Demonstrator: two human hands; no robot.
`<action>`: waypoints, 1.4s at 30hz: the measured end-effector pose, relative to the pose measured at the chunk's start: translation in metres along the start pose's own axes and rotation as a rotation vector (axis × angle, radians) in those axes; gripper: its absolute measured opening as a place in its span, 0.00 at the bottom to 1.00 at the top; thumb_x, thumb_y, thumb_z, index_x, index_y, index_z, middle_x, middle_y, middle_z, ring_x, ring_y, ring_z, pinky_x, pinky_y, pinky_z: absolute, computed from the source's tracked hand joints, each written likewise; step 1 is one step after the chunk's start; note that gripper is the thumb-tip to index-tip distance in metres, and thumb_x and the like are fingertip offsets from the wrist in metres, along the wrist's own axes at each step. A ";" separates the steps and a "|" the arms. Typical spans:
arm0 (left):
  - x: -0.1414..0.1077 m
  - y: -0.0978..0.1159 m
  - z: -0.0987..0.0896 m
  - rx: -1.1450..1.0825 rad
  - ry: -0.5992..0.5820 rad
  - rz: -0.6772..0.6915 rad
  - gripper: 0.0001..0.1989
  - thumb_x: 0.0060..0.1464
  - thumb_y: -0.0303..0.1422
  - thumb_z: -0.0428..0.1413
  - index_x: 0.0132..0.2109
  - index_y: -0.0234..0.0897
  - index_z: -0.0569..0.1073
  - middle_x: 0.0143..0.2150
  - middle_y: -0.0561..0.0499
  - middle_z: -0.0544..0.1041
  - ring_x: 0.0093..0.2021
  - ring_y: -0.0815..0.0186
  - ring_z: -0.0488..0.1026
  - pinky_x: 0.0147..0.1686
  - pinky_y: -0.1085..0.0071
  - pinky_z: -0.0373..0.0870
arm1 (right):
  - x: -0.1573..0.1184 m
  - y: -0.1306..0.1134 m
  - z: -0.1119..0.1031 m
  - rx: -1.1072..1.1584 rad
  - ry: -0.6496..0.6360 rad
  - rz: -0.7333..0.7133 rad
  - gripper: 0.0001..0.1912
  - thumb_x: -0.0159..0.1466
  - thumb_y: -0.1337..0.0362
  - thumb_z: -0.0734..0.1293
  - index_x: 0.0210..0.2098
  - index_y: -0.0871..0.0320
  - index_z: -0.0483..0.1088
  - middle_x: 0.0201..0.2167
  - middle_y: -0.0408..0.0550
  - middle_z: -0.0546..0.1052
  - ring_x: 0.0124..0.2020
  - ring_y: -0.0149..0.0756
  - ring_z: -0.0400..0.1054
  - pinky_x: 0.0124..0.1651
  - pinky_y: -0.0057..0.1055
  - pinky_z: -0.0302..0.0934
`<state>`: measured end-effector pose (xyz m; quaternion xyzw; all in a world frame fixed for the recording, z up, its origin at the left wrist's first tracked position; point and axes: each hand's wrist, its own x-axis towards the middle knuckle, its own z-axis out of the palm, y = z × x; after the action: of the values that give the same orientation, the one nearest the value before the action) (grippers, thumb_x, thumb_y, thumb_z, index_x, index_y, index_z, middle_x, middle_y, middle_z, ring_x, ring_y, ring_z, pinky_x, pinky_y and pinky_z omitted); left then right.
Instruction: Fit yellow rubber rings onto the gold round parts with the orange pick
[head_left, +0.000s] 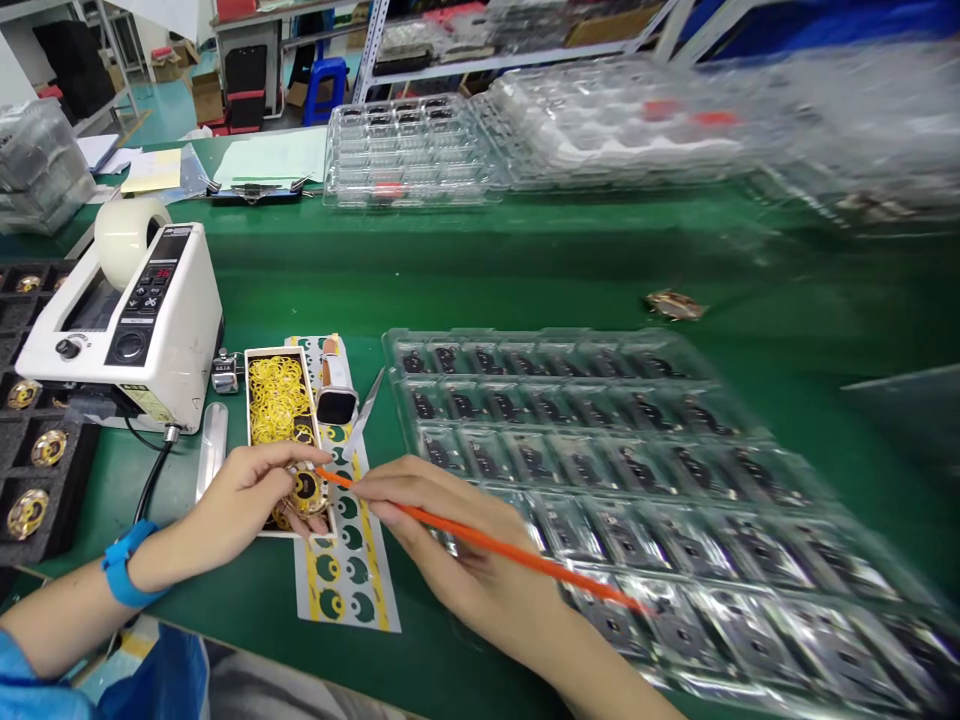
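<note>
My left hand (255, 495) is closed on a round gold-and-black part (307, 487), held over the near end of a white box (250, 400). Loose yellow rings (279, 395) fill the far part of that box. In my right hand (465, 560) is a thin orange stick (517, 552), gripped like a pen, its tip at the round part's upper edge. Beneath and beside the box lies a sticker sheet (352, 590) with yellow edges and cut-out shapes. Tweezers or a blade-like metal tool (366, 408) rest on the sheet's far right.
A white tape dispenser (150, 320) stands at left, by a black foam tray (64, 500) of round parts. Clear plastic trays (525, 480) with dark parts cover the right side. More trays (409, 150) and a clipboard (259, 188) sit on the back ledge. A small metallic piece (675, 305) lies behind.
</note>
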<state>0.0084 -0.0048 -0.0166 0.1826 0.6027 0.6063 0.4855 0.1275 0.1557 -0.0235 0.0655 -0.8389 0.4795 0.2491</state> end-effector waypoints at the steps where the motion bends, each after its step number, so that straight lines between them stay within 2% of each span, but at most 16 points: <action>1: 0.000 0.000 0.000 0.013 -0.004 -0.004 0.17 0.52 0.28 0.49 0.48 0.34 0.74 0.26 0.50 0.78 0.26 0.65 0.77 0.26 0.74 0.74 | 0.001 0.000 -0.001 0.045 -0.007 0.037 0.09 0.66 0.71 0.61 0.38 0.55 0.72 0.30 0.47 0.76 0.30 0.33 0.71 0.29 0.29 0.68; 5: -0.001 0.000 0.000 0.049 -0.013 0.001 0.16 0.51 0.28 0.49 0.44 0.36 0.76 0.28 0.51 0.77 0.24 0.66 0.76 0.22 0.75 0.70 | 0.005 0.003 -0.002 0.217 0.004 0.162 0.09 0.67 0.62 0.62 0.35 0.55 0.74 0.29 0.47 0.77 0.30 0.33 0.71 0.29 0.29 0.68; 10: -0.002 0.001 -0.001 0.044 -0.019 0.020 0.15 0.51 0.28 0.49 0.42 0.38 0.77 0.30 0.51 0.76 0.24 0.66 0.76 0.21 0.76 0.69 | 0.005 0.007 0.003 0.368 0.011 0.252 0.12 0.66 0.56 0.64 0.34 0.54 0.76 0.26 0.46 0.76 0.28 0.32 0.71 0.29 0.28 0.68; 17: -0.003 0.000 -0.002 0.014 -0.090 0.005 0.14 0.54 0.28 0.48 0.44 0.37 0.76 0.38 0.49 0.78 0.30 0.61 0.79 0.24 0.72 0.74 | 0.001 0.011 0.005 0.554 0.095 0.409 0.12 0.61 0.55 0.69 0.33 0.57 0.78 0.24 0.47 0.78 0.25 0.32 0.73 0.28 0.25 0.72; 23: 0.000 0.003 0.003 -0.104 -0.155 -0.017 0.13 0.53 0.27 0.51 0.44 0.36 0.76 0.35 0.49 0.78 0.34 0.63 0.78 0.30 0.73 0.77 | -0.001 0.013 0.014 0.625 0.204 0.468 0.12 0.60 0.54 0.70 0.33 0.57 0.78 0.21 0.46 0.77 0.24 0.32 0.73 0.29 0.25 0.72; 29: 0.002 0.005 0.007 -0.111 -0.059 -0.082 0.14 0.50 0.27 0.59 0.46 0.34 0.74 0.32 0.49 0.78 0.35 0.63 0.79 0.33 0.73 0.77 | 0.000 0.012 0.011 0.630 0.246 0.401 0.09 0.61 0.55 0.69 0.34 0.54 0.77 0.24 0.45 0.76 0.25 0.31 0.72 0.30 0.27 0.72; 36: 0.003 0.003 0.007 -0.029 -0.007 -0.039 0.10 0.45 0.27 0.60 0.38 0.34 0.71 0.25 0.51 0.76 0.28 0.65 0.78 0.20 0.80 0.70 | 0.002 0.010 0.005 0.571 0.307 0.307 0.15 0.68 0.54 0.61 0.38 0.52 0.77 0.29 0.48 0.74 0.31 0.35 0.70 0.31 0.31 0.68; 40: 0.003 0.003 0.008 0.093 0.060 -0.010 0.09 0.42 0.25 0.57 0.34 0.34 0.70 0.22 0.55 0.72 0.23 0.68 0.75 0.14 0.84 0.61 | -0.002 0.010 0.007 0.394 0.414 0.237 0.19 0.69 0.56 0.58 0.29 0.55 0.75 0.32 0.49 0.73 0.37 0.37 0.68 0.40 0.34 0.65; 42: 0.002 0.004 0.009 0.096 0.094 0.003 0.08 0.42 0.25 0.57 0.34 0.34 0.69 0.23 0.56 0.72 0.22 0.69 0.75 0.13 0.85 0.59 | -0.005 0.008 0.009 0.324 0.417 0.169 0.18 0.70 0.59 0.56 0.28 0.56 0.71 0.31 0.48 0.72 0.38 0.37 0.67 0.43 0.36 0.65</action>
<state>0.0131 0.0028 -0.0124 0.1778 0.6529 0.5855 0.4465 0.1259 0.1516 -0.0354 -0.0657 -0.6845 0.6295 0.3618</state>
